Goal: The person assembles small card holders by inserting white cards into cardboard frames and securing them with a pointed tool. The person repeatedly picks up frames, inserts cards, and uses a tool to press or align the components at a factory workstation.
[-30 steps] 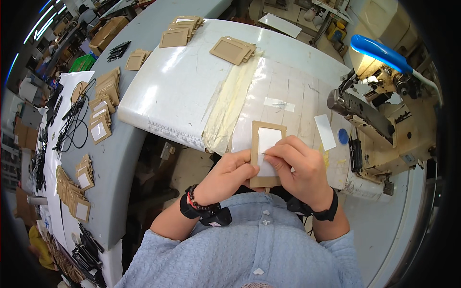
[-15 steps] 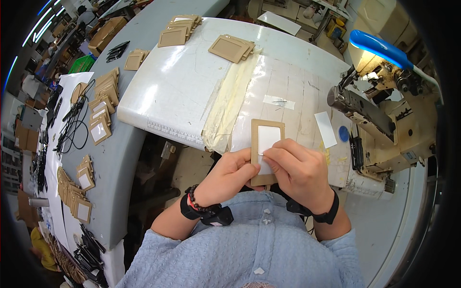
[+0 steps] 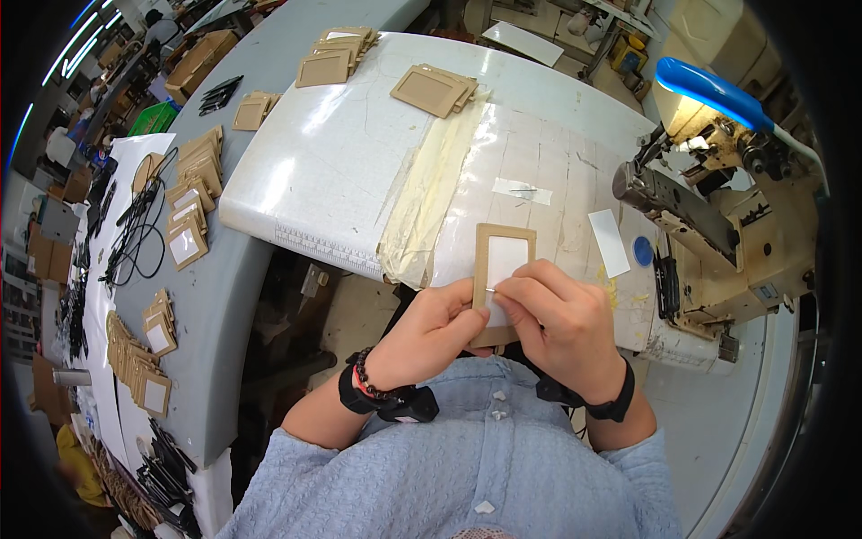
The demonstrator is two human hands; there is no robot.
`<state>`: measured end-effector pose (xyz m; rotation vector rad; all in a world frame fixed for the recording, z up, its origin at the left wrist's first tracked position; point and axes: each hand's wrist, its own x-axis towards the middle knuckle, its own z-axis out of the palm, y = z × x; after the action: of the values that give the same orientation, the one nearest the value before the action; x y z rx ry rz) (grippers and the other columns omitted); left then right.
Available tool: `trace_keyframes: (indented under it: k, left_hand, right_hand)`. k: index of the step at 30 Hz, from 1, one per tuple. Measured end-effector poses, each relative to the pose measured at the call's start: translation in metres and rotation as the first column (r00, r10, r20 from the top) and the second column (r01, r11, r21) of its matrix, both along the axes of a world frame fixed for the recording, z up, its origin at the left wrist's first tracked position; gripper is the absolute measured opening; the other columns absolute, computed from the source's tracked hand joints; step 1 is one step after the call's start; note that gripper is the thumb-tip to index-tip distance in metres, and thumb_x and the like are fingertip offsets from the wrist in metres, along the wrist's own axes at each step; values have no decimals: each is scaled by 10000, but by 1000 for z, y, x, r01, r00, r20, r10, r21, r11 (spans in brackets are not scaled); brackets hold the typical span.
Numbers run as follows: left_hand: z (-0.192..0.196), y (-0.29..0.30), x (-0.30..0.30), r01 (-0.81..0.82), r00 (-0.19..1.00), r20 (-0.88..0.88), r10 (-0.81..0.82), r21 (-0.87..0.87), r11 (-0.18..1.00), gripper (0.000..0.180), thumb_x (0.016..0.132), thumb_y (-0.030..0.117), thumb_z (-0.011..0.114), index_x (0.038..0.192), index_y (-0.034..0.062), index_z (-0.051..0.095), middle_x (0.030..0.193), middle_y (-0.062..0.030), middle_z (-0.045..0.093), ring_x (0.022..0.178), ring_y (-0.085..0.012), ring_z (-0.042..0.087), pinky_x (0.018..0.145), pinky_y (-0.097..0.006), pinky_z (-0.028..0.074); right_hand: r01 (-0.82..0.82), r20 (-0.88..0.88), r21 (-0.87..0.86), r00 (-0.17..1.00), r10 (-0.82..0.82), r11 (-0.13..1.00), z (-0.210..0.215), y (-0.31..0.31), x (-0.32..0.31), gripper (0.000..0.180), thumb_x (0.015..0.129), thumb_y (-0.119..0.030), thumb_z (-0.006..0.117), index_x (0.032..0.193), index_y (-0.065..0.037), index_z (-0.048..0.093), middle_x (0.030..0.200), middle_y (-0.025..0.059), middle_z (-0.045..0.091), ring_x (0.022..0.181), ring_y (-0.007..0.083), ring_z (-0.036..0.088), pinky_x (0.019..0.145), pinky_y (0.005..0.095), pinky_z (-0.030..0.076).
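A tan card holder [image 3: 483,269] with a white window [image 3: 508,256] is held upright over the near edge of the white work surface. My left hand [image 3: 433,328] grips its left side, thumb on the front and fingers behind. My right hand [image 3: 561,310] is closed in a pinch over the window; a small, thin white bit shows at its fingertips, too small to name. The right hand hides the holder's lower right part. Beyond, a stack of similar tan holders [image 3: 427,91] lies on the work surface.
A sewing machine [image 3: 718,242] stands at the right under a blue lamp [image 3: 709,90]. A white card [image 3: 610,242] and a blue disc [image 3: 643,251] lie beside it. More holders [image 3: 199,162] cover the grey table [image 3: 211,314] at the left, with black cords [image 3: 139,225].
The holder has shifted very slightly to the right, with both hands moving along. Their grips look the same.
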<state>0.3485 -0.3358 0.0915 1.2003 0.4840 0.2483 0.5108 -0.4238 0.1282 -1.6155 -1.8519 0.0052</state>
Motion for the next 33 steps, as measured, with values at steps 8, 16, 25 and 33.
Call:
trace_keyframes:
  k: [8,16,25,33]
  left_hand:
    - [2,0,0,-2,1000,6,3,-11,1000,274,954,84,424,1150,-73,533,1022,-111,624,886,-148,644,739,-283,588]
    - [1,-3,1,-38,999,0,38,37,999,265,953,74,426,1155,-66,524,1005,-100,623,888,-129,632,740,-281,580]
    - [4,-1,-1,-21,1000,-2,21,17,1000,258,954,78,435,1141,-73,529,1001,-107,625,881,-140,636,739,-284,581]
    - [5,1,-4,-4,1000,16,4,15,1000,275,956,90,434,1150,-76,536,990,-109,628,860,-148,643,731,-282,579]
  right_hand:
    - [11,9,1,1000,-11,1000,1,0,-1,155,710,-3,638,845,-71,603,813,30,603,613,216,630,505,326,497]
    - [28,4,-22,1000,-28,999,1,0,-4,126,729,-10,629,830,-75,595,812,34,601,608,227,629,498,336,493]
    - [-1,-167,-61,986,-10,998,-5,3,-1,49,811,-57,628,836,-54,585,785,66,579,604,281,606,504,351,480]
    - [-72,-316,-49,947,53,996,-8,7,2,79,822,-63,644,826,-40,568,763,90,566,609,288,598,510,355,466]
